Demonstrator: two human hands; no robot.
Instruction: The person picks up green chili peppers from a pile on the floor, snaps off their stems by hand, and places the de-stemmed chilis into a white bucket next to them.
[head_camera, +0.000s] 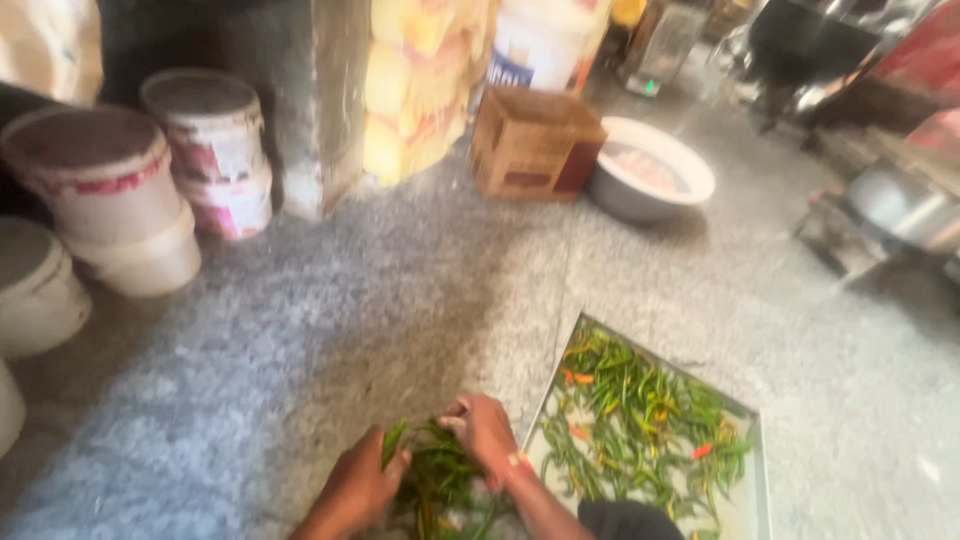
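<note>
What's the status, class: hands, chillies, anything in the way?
Left hand and right hand both gripping a bunch of green chillies. Metal tray of chillies beside right hand. Nothing in the way.

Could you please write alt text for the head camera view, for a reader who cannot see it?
Two bare hands, the left hand and the right hand, grip a bunch of green chillies above a grey stone counter. To the right, a flat metal tray holds more green and a few red chillies. Behind stand white buckets, a cardboard box and a bowl.
</note>
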